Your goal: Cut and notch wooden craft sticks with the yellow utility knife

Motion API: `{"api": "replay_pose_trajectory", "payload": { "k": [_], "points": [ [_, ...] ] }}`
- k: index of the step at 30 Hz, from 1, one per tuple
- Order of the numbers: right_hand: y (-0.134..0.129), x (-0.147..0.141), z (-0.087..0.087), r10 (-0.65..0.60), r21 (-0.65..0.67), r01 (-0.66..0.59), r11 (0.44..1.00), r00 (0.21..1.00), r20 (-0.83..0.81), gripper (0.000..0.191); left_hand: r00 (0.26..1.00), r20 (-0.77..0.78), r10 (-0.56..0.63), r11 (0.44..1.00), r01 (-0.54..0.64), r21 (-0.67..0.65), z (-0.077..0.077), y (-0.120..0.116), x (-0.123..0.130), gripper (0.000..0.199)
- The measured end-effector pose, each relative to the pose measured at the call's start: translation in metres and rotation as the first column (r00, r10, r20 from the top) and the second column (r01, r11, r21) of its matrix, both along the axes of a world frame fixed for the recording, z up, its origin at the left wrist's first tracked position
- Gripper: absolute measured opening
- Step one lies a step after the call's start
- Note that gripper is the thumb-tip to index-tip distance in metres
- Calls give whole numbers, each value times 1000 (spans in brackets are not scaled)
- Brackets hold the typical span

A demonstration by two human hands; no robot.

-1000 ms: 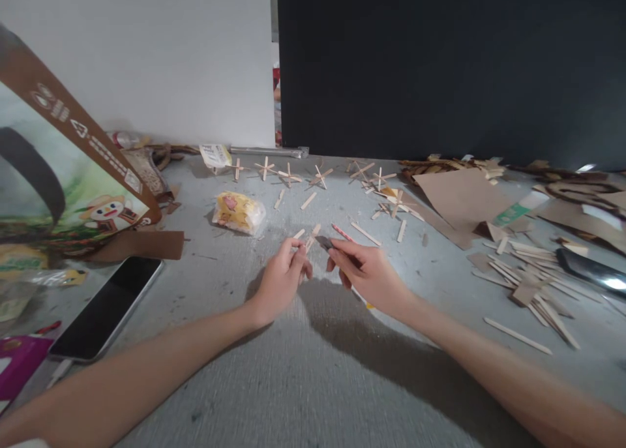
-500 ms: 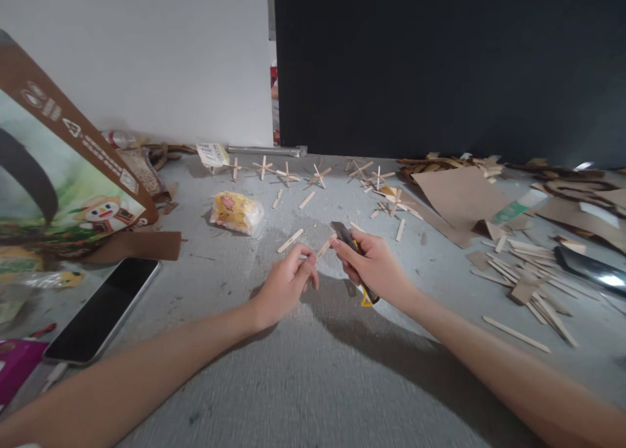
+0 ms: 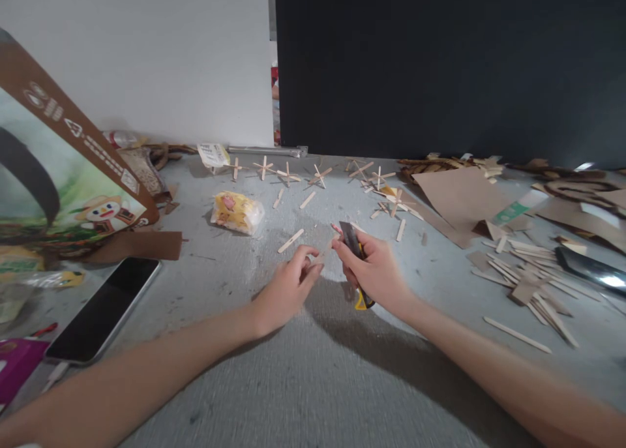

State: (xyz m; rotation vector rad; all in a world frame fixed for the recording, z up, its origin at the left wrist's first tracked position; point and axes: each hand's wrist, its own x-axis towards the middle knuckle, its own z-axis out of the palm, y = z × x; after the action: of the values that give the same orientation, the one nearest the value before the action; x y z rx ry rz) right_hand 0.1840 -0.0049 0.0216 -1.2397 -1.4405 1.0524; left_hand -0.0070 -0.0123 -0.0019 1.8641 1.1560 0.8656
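Observation:
My right hand (image 3: 374, 268) is wrapped round a black and yellow utility knife (image 3: 353, 239), held with its top end pointing up and away. Its thumb and forefinger are also at the far end of a short wooden craft stick (image 3: 327, 250). My left hand (image 3: 288, 285) has thumb and forefinger closed about the near end of that stick, which is slightly blurred. Just beyond the left fingers, a cut stick piece with a slit (image 3: 290, 240) lies on the grey table (image 3: 274, 383). Further back stands a row of crossed-stick pieces (image 3: 287, 174).
A yellow plastic packet (image 3: 237, 213) lies left of centre. At left are a phone (image 3: 105, 311) with a cable and a large printed bag (image 3: 73, 167). On the right are loose craft sticks (image 3: 533, 272), brown cardboard (image 3: 457, 197) and a dark shiny object (image 3: 589, 268).
My left thumb and forefinger have spread a little and shifted along the stick. The knife has turned slightly more upright in my right hand. The things on the table stay put.

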Motion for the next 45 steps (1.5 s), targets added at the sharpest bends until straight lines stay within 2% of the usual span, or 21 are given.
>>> {"api": "replay_pose_trajectory", "payload": {
  "k": [4,7,12,19,27,32,37,41,45],
  "points": [
    [-1,-1,-4,28,-31,-29,999,999,-25,44,997,-71,41,999,-39,18,3,-2,0,25],
    [-4,1,4,94,-8,-94,996,988,126,39,992,-79,96,995,-98,-15,3,0,1,30],
    [-15,6,20,191,18,-220,975,881,433,23,989,-46,137,990,-139,-28,3,1,2,30],
    [-17,6,19,209,24,-270,963,796,568,26,983,-125,132,990,-138,-37,10,-3,3,25],
    [-18,6,17,192,54,-276,960,784,590,31,977,-163,135,990,-141,-24,8,-3,3,25],
    [-17,5,17,170,67,-264,962,776,607,32,954,-272,124,992,-129,-1,6,-3,3,26],
    [-17,5,16,136,101,-257,961,758,638,29,937,-343,58,998,-59,8,5,-4,2,28],
    [-18,4,13,95,138,-244,960,746,659,27,915,-402,44,999,-49,-2,4,-4,0,29],
    [-19,2,8,91,111,-215,970,750,655,24,896,-444,23,999,-9,32,1,-5,-4,25]
  ]
}}
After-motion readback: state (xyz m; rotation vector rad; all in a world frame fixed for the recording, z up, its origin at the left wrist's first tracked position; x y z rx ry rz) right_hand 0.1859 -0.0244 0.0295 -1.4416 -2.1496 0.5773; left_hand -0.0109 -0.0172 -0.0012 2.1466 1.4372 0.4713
